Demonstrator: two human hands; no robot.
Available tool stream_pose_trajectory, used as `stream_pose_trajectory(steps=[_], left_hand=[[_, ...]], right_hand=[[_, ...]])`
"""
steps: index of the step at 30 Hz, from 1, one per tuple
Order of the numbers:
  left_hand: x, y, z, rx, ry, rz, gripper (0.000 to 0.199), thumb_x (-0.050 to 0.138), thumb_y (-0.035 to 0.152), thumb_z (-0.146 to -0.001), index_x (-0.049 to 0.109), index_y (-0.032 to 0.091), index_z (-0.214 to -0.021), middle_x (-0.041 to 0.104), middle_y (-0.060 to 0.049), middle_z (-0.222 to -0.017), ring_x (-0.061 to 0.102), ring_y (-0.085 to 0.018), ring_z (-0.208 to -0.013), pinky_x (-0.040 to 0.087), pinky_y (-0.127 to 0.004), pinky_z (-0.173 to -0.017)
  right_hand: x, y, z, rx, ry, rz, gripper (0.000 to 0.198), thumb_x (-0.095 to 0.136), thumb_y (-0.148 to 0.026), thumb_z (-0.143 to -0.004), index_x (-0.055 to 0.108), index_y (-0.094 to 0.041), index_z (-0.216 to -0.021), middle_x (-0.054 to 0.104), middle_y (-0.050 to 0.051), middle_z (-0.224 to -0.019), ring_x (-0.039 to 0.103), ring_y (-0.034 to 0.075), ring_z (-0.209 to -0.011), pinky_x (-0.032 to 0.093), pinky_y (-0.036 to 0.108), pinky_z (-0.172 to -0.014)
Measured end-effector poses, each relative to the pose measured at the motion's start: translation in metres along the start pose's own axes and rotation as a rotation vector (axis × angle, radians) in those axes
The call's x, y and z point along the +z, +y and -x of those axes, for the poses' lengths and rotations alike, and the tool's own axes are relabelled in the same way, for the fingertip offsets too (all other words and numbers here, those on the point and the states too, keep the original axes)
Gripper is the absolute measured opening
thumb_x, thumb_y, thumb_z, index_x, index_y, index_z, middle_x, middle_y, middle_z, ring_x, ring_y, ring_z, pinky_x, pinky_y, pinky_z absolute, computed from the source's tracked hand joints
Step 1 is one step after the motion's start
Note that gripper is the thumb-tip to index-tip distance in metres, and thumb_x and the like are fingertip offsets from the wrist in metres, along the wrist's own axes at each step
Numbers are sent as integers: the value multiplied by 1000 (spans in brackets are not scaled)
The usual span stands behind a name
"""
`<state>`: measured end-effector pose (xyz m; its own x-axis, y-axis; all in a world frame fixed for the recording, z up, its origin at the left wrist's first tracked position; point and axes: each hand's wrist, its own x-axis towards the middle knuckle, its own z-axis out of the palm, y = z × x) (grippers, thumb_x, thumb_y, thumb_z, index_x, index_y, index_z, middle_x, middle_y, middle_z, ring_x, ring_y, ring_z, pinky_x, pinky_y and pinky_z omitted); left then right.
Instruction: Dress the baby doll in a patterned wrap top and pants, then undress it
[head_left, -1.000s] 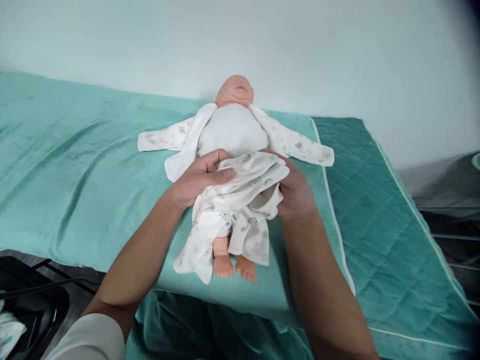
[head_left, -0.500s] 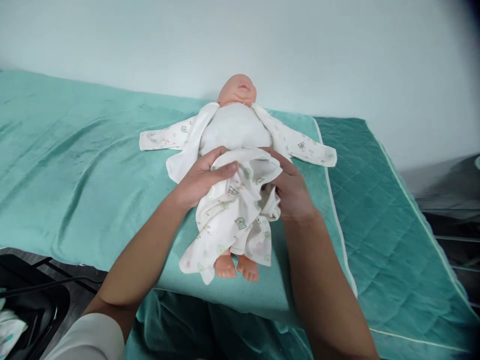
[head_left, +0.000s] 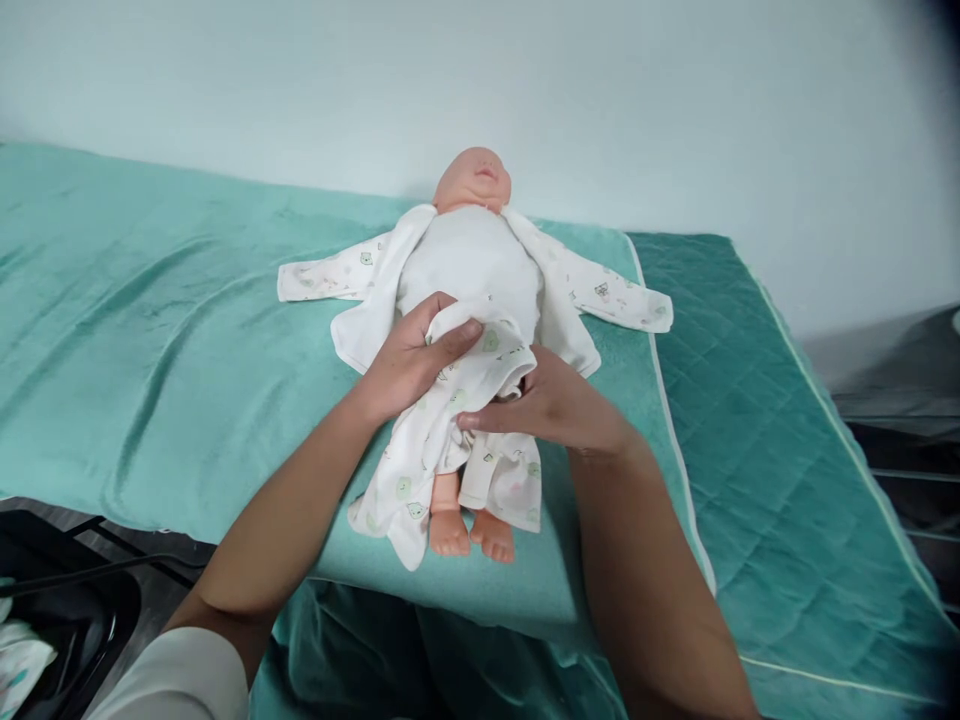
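A baby doll (head_left: pixel 474 182) lies on its back, head toward the wall and bare feet toward me. Under its body an open white jacket (head_left: pixel 360 335) with small animal prints is spread, sleeves out to both sides. Over the doll's hips and legs my hands hold a bunched white printed baby garment (head_left: pixel 431 425). My left hand (head_left: pixel 416 360) pinches its upper left edge between thumb and fingers. Lower on the right side, my right hand (head_left: pixel 547 400) grips the same cloth, thumb in front and fingertips hidden in the folds.
A teal velvety cover (head_left: pixel 150 350) lies under the doll, with a darker quilted pad (head_left: pixel 772 420) to the right. The white wall (head_left: pixel 480 80) rises behind. At lower left is a black tray or chair (head_left: pixel 82 620) with printed cloth on it.
My right hand has moved down and left from the garment's upper edge, its thumb now across the front. The cloth has shifted, showing more of one doll leg. My left hand has barely moved.
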<state>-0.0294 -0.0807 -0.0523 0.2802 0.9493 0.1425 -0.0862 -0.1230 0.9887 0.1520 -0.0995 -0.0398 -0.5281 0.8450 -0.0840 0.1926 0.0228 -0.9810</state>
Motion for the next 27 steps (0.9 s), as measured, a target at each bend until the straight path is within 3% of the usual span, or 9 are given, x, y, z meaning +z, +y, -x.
stream_pose_trajectory(steps=[5, 11, 15, 18, 23, 25, 27], left_hand=[[6, -3, 5, 29, 78, -104, 31, 66, 53, -88, 57, 24, -88, 62, 1, -82, 59, -17, -80, 47, -32, -72], [7, -7, 7, 71, 179, -206, 28, 68, 51, -87, 56, 26, -87, 60, 0, -79, 56, -20, -78, 43, -34, -69], [4, -2, 5, 79, 122, -185, 34, 62, 57, -89, 58, 24, -90, 64, 0, -87, 60, -20, -88, 46, -33, -78], [-1, 3, 4, 78, 28, -159, 39, 59, 60, -89, 60, 22, -97, 66, -3, -96, 62, -22, -98, 48, -34, -85], [-8, 13, 5, -17, -259, -224, 52, 84, 49, -69, 63, 20, -106, 68, -4, -105, 64, -24, -99, 50, -33, -83], [-8, 14, 6, -80, -281, -183, 45, 83, 44, -71, 65, 18, -103, 69, -4, -101, 65, -24, -97, 50, -33, -82], [-6, 10, 7, -113, -217, -91, 37, 79, 40, -74, 67, 17, -100, 70, -4, -97, 66, -24, -94, 50, -33, -83]], right_hand=[[7, -10, -2, -37, -126, 42, 25, 86, -35, -68, 65, -22, -70, 64, -3, -66, 60, 16, -64, 48, 28, -57], [17, -11, 0, -20, 100, 194, 24, 78, -34, -76, 60, -21, -66, 58, -4, -60, 55, 14, -61, 40, 27, -54], [13, -1, 0, -1, 174, 49, 21, 74, -37, -80, 62, -20, -75, 61, -3, -67, 57, 15, -63, 42, 27, -55], [8, 7, -4, -34, 344, -198, 21, 72, -41, -82, 66, -21, -85, 65, -2, -72, 61, 17, -65, 47, 29, -58], [7, 11, -12, -131, 500, -378, 18, 72, -39, -83, 70, -25, -93, 73, 1, -87, 69, 22, -82, 55, 33, -68], [9, 10, -13, -176, 495, -396, 19, 72, -39, -83, 72, -26, -96, 74, 1, -97, 70, 23, -93, 56, 35, -76], [12, 10, -13, -221, 461, -404, 22, 71, -40, -85, 72, -25, -101, 74, 2, -104, 69, 24, -101, 56, 36, -81]])
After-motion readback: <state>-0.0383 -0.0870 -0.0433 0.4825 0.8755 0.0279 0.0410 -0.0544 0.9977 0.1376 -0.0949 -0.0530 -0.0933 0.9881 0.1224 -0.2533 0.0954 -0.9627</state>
